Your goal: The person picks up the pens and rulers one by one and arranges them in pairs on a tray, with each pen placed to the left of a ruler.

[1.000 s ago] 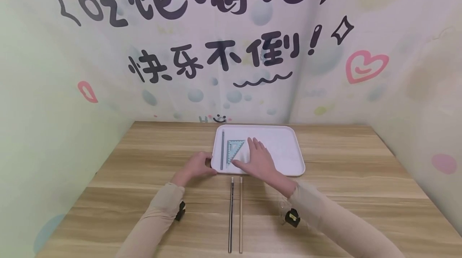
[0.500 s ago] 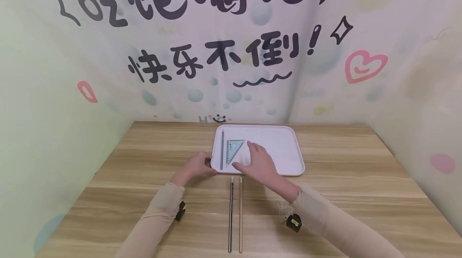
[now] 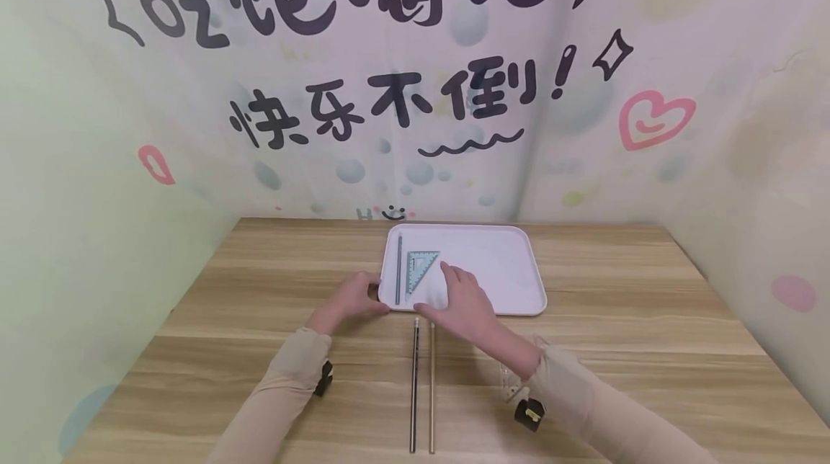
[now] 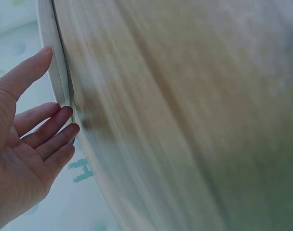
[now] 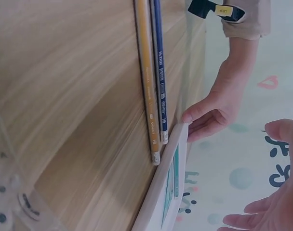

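Observation:
A white tray (image 3: 480,262) lies at the back of the table. My left hand (image 3: 350,298) touches its front left corner, thumb at the front edge, loose fingers along the left side. In the left wrist view the left hand (image 4: 31,144) has its fingertips at the rim. A slim blue-grey stick, pencil-like, (image 3: 398,269) lies along the tray's left side. Beside it is a clear teal set square (image 3: 418,273). My right hand (image 3: 467,305), fingers spread and nothing held, is over the tray's front, right of the set square. The right wrist view shows that right hand (image 5: 276,192) too.
In front of the tray, a dark blue pencil (image 3: 415,392) and a yellow pencil (image 3: 432,392) lie parallel on the wooden table (image 3: 616,349), eraser ends towards the tray. A printed wall cloth (image 3: 324,183) hangs behind the table's back edge.
My right hand has drawn back slightly towards me, away from the set square, its thumb now near the tray's front rim. The left hand, tray and pencils stay as they were.

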Demonstrator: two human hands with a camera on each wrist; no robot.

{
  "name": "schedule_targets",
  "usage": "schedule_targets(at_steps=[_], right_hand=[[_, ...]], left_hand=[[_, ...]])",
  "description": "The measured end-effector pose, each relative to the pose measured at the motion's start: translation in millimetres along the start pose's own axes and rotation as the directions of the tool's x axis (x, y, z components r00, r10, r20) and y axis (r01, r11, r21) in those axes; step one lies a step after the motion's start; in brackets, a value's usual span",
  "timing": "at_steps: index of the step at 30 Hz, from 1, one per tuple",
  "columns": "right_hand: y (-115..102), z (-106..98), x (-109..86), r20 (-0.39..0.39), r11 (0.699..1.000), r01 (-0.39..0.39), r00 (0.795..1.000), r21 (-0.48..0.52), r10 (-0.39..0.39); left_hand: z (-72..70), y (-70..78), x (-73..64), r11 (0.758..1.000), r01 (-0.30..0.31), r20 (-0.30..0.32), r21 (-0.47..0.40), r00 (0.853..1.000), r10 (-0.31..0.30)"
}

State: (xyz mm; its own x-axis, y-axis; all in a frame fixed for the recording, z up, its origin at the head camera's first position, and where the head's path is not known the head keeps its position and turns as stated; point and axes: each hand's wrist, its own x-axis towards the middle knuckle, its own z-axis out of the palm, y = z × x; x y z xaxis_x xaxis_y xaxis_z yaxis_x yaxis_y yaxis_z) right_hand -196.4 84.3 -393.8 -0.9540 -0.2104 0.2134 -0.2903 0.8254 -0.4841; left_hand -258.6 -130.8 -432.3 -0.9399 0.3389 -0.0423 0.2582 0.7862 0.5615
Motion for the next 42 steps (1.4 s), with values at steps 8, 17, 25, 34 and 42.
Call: schedule_targets(at_steps=[8,17,25,34,42], right_hand=[[-6,-4,-8.8,0.016,1.0,0.004,1.0,0.024,-0.004],[-9,-4,-19.2,0.051,1.0,0.012,0.999,0.0,-0.012],[-12,-5,-30.5,0.078,0.999,0.034,0.996,-0.004,-0.034],[-22,1,-46.3,0.109,0.989,0.149,0.983,-0.004,-0.148],[-28,6,-64.5,0.202,0.982,0.191,0.961,0.008,-0.188]], left_hand=[[-0.3,1.1,-1.1,1.0,0.007,0.001,-0.011,1.0,-0.007],[-0.5,1.1,0.4,1.0,0.001,-0.003,0.002,1.0,-0.001],[0.1,0.5,0.8,1.0,0.006,-0.001,0.009,1.0,-0.006],[-0.3,1.2,-0.6,1.0,0.018,-0.003,0.008,1.0,-0.018],[-0.2,1.1,-0.5,1.0,0.003,-0.004,-0.002,1.0,-0.003]])
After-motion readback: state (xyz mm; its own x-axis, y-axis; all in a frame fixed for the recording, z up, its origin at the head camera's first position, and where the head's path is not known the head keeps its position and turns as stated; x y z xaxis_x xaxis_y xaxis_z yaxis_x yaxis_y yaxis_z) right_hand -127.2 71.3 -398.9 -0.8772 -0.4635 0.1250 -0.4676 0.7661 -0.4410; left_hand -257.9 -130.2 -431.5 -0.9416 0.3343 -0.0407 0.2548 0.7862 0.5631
